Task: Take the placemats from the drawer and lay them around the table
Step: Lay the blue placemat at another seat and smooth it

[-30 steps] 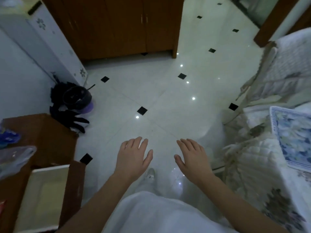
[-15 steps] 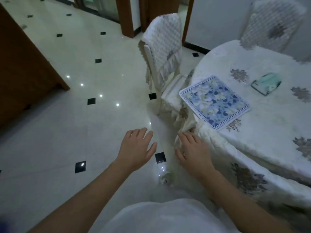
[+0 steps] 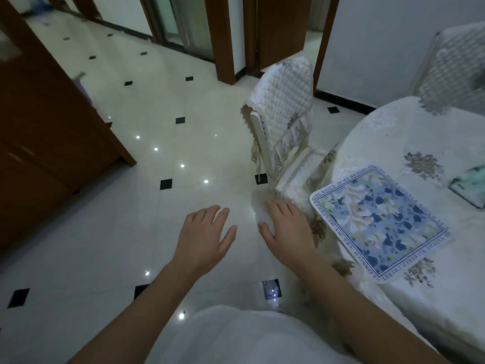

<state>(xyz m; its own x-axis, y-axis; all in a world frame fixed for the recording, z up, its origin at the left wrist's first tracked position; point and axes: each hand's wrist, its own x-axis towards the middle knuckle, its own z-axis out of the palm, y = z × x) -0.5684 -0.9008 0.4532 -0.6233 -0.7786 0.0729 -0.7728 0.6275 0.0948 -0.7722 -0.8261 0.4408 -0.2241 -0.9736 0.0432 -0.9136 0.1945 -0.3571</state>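
Broadly, the glossy tiled floor is taking up most of the view and throwing back spots of lamp light in a dim room. On the right, the round desk is standing under a white flowered cloth that is hanging well down its side. A brown cabinet is filling the left. A chair with a quilted cover is sitting pushed in at the desk's left, and a second chair is showing at the far right.

One blue flowered placemat is lying flat on the near left part of the desk, its corners reaching the rim and perhaps slightly past it. The left hand and right hand are hovering over the floor, palms down, fingers straight and spread wide, holding nothing. The right one is hanging just beside the draped cloth. A small green thing is lying at the right edge, cut off by the frame. No drawer is showing.

The likeliest trouble, I judge, is the right arm snagging the cloth and dragging the placemat off the rim. The shiny floor is looking slippery, and the chair is jutting into the walking path, so a hurried turn in this poor light could be ending in a bump or a stumble.
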